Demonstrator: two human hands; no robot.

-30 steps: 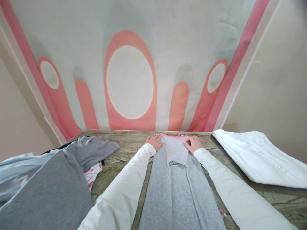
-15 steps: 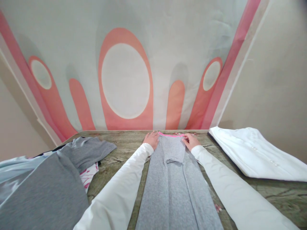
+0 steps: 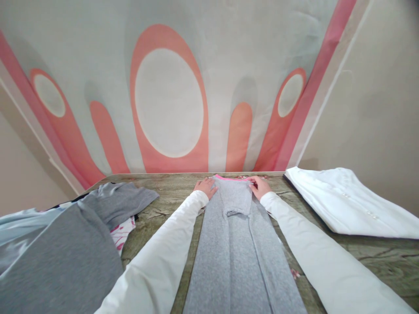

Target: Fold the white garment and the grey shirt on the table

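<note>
A light grey T-shirt (image 3: 240, 257) lies in front of me, folded into a long narrow strip, with one short sleeve folded over near its top and a pink edge along the neck at the far end. My left hand (image 3: 205, 187) rests on the shirt's far left corner, fingers stretched out and lying flat. At the far right corner, my right hand (image 3: 260, 187) has its thumb and fingers closed on the fabric's edge. The near end of the shirt runs out of view at the bottom.
To the left lies a loose pile of clothes (image 3: 65, 244), with a darker grey shirt on top. Folded white garments (image 3: 353, 205) are stacked on the right. The wood-patterned table (image 3: 173, 187) ends at a wall with a coral-and-white printed sheet (image 3: 216, 131).
My view has tilted down slightly. The left hand's fingers have slid a little inward and flattened on the shirt's corner; the right hand stays at its corner.
</note>
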